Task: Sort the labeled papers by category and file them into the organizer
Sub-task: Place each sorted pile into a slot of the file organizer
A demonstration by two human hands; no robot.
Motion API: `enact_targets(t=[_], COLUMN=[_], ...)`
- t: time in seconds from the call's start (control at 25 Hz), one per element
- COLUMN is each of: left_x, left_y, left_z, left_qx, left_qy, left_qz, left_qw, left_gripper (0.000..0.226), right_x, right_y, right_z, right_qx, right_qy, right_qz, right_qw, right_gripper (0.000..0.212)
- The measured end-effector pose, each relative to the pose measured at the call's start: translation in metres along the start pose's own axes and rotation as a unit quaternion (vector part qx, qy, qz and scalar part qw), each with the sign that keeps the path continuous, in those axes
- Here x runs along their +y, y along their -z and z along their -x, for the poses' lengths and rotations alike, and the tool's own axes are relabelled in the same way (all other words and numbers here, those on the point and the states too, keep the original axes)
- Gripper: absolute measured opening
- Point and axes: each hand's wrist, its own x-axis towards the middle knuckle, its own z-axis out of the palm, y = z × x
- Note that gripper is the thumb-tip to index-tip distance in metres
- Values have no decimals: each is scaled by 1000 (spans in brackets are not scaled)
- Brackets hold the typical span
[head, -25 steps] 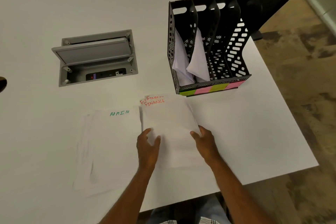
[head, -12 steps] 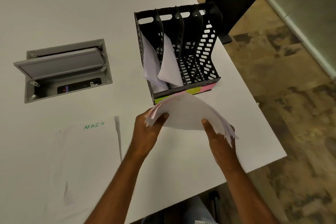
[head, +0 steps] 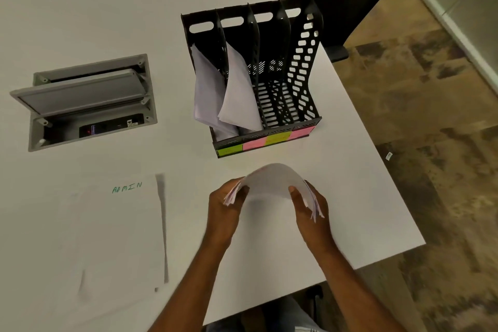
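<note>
Head view: hands (head: 269,210) grip paper stack (head: 275,180) arched upward, long axis seemingly left-right.

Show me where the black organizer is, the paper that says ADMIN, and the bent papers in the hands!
Black organizer (head: 305,67), head view, on its holed right side wall.
ADMIN paper (head: 116,229), head view, middle of the sheet.
Bent papers (head: 272,179), head view, top of the arch.

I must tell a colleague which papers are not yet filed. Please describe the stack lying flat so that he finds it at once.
On the white table, look near its front edge, left of the black organizer. The flat stack lies there untouched, with ADMIN written in green on top.
</note>
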Motion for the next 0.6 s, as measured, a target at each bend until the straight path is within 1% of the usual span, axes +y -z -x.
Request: enact_targets(t=[0.12,0.16,0.24,0.28,0.32,0.4,0.48,0.52,0.6], left_x=[-11,-12,-15,-16,-16,-17,-25,-28,-33], left_y=[-16,-19,-23,-25,-26,-32,-38,-40,-42], left_z=[3,3,0,-3,-4,-4,-5,-8,-14], left_qx=[28,36,40,43,48,52,49,44,23], left_qy=[45,47,38,32,34,64,71,67,65], left_qz=[18,28,34,38,39,37,27,23,12], left_qw=[998,998,998,998,997,996,996,996,998], left_gripper=[43,47,55,56,55,57,60,58,51], right_x=[15,18,21,21,17,24,32,36,42], right_y=[1,5,13,15,16,16,17,17,18], right_z=[-9,-9,-9,-10,-7,-7,-14,-17,-18], right_qx=[-20,-20,-27,-26,-35,-43,-60,-65,-64], right_qy=[-7,4,19,17,21,5,-18,-21,-16], right_qz=[-12,-17,-49,-42,-11,-2,8,-9,24], right_qw=[1000,1000,998,999,999,999,998,998,998], right_gripper=[41,39,28,26,28,25,34,41,50])
